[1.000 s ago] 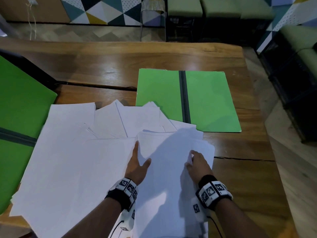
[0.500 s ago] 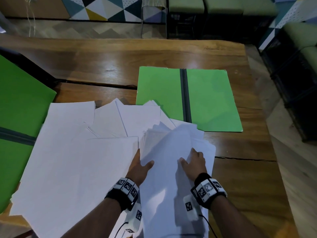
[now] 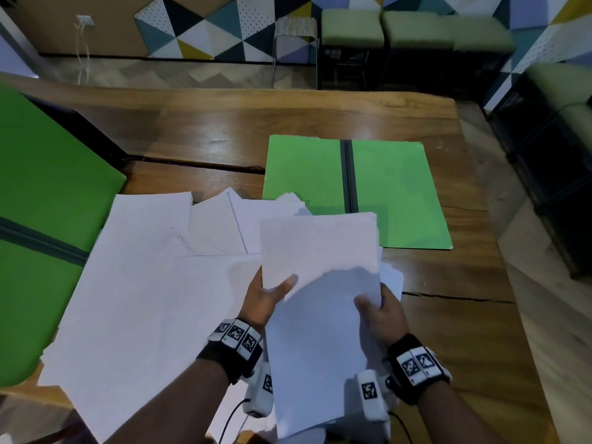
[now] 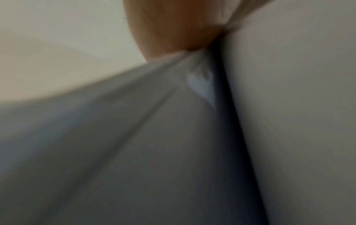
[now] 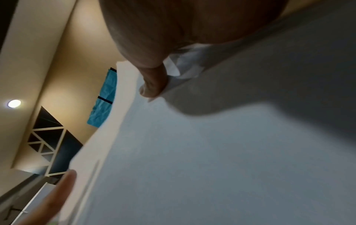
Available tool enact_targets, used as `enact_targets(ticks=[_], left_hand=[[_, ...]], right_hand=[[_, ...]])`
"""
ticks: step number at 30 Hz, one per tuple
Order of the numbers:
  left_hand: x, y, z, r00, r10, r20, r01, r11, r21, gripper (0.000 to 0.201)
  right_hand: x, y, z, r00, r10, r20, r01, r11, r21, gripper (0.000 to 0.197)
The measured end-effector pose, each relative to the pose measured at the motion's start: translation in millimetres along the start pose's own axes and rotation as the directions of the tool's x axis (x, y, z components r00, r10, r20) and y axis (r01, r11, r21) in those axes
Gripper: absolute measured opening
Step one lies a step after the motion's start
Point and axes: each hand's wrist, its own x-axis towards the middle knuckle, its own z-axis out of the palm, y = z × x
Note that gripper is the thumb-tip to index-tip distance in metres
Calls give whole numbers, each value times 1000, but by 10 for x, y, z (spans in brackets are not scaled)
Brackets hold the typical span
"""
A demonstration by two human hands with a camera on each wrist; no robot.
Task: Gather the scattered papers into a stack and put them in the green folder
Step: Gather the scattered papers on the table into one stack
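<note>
Stack [image 3: 317, 251] now lifted off table [image 3: 224, 129], both hands [image 3: 323, 299] gripping it, loose sheets [image 3: 144, 283] left, green folder [image 3: 394, 193] open behind.

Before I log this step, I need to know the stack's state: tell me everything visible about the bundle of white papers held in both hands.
The bundle of white paper sheets is plain, blank on its top face, edges roughly squared. It is lifted off the wooden table, far end tilted up. The left hand grips its left edge, thumb on top; the right hand grips its right edge. Loose white sheets lie beneath.
</note>
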Motion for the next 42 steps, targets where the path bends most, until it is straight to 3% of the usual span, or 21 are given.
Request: enact_targets(ticks=[4, 7, 11, 15, 18, 22, 23, 25, 27, 30, 33, 38, 42], left_hand=[[-97, -16, -80, 997, 65, -43, -55, 978, 199, 45], [-178, -23, -182, 989, 82, -126, -47, 965, 258, 37], [-324, -28, -346, 984, 33, -176, 3, 979, 203, 15], [-455, -35, -631, 968, 28, -249, 19, 982, 186, 26], [-462, -141, -951, 945, 39, -325, 37, 974, 224, 16], [-481, -451, -1317, 908, -8, -419, 141, 947, 289, 19], [-497, -520, -1375, 894, -26, -448, 168, 944, 283, 18], [-517, -665, -1489, 863, -54, -503, 214, 940, 266, 16], [-545, -755, -1576, 836, -62, -545, 232, 940, 249, 18], [-566, -861, -1679, 816, -90, -570, 254, 943, 215, 20], [-574, -893, -1713, 832, -67, -551, 245, 935, 256, 22], [-546, -949, -1743, 854, -84, -514, 247, 934, 258, 25], [-484, -1052, -1815, 861, -115, -496, 275, 925, 263, 33]], right_hand=[[99, -201, 79, 992, -115, 50, 117, 991, -59, 17], [114, -274, 233, 978, -121, 170, 147, 977, -154, 30], [63, -316, 484, 966, -114, 233, 165, 963, -213, 36], [-46, -291, 747, 932, -131, 339, 184, 974, -130, 46], [-94, -247, 962, 903, -48, 428, 153, 964, -216, 49], [-154, -200, 1215, 849, 104, 518, 154, 889, -432, 39], [-164, -194, 1262, 852, 110, 511, 185, 850, -492, 34], [-131, -171, 1323, 921, 69, 384, 206, 749, -630, 33], [-49, -175, 1314, 989, 64, 137, 55, 692, -720, 43], [144, -217, 1203, 986, 163, -41, -135, 622, -772, 71], [364, -253, 1056, 981, 191, -32, -127, 510, -851, 82], [557, -320, 997, 973, 228, 25, -112, 568, -815, 73], [527, -361, 1033, 962, 254, 96, -125, 730, -672, 64]])
